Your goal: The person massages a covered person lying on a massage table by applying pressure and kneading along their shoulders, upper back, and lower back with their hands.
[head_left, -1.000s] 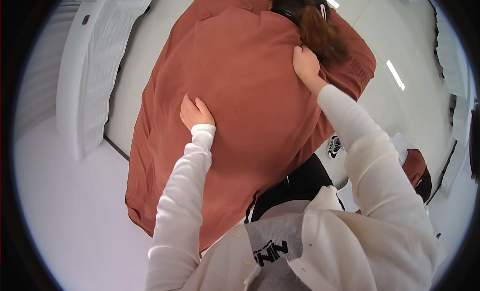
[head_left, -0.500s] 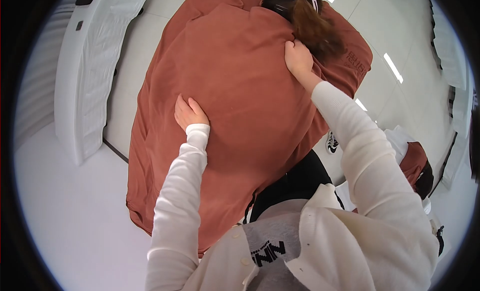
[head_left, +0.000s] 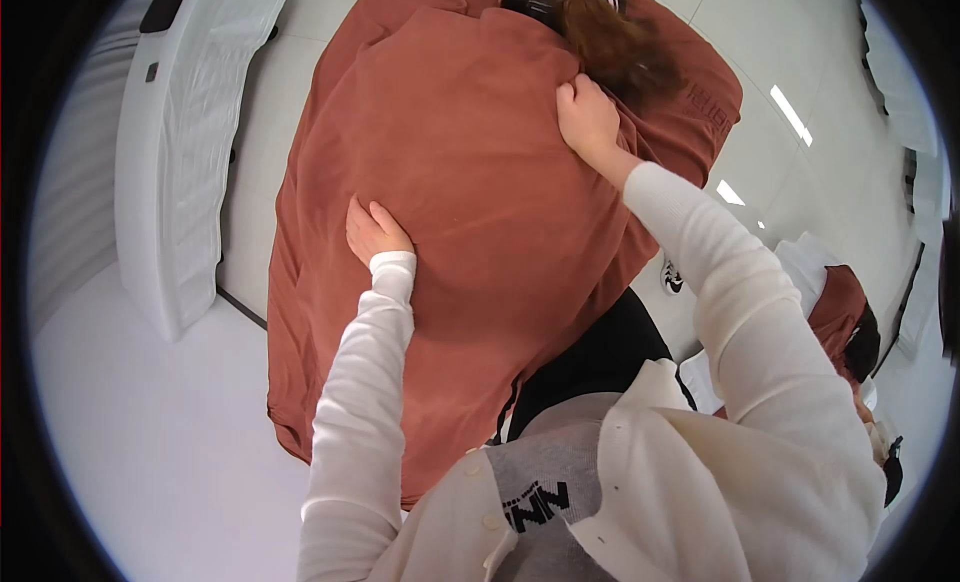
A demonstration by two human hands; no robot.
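Observation:
A large rust-brown sheet (head_left: pixel 470 192) is draped over a person who leans forward under it. The person's tied-back hair (head_left: pixel 610 42) shows at the upper edge, with hair clips in it. My left hand (head_left: pixel 378 232) rests on the middle of the sheet, over the back, with its fingers stretched out. Up near the hair, my right hand (head_left: pixel 590 120) is closed over the sheet's upper edge by the neck and shoulder. Some of its fingertips are hidden. Dark lettering (head_left: pixel 708 107) marks the sheet at the upper right.
A white-covered bed (head_left: pixel 170 182) stands at the left, on pale tiled floor (head_left: pixel 770 182). At the right, another person (head_left: pixel 845 317) appears beside a rust-brown cloth. A black-and-white shoe (head_left: pixel 671 277) is on the floor.
My right hand has shifted slightly left and curled more over the sheet by the neck. My left hand stays nearly in place. The view has moved a little.

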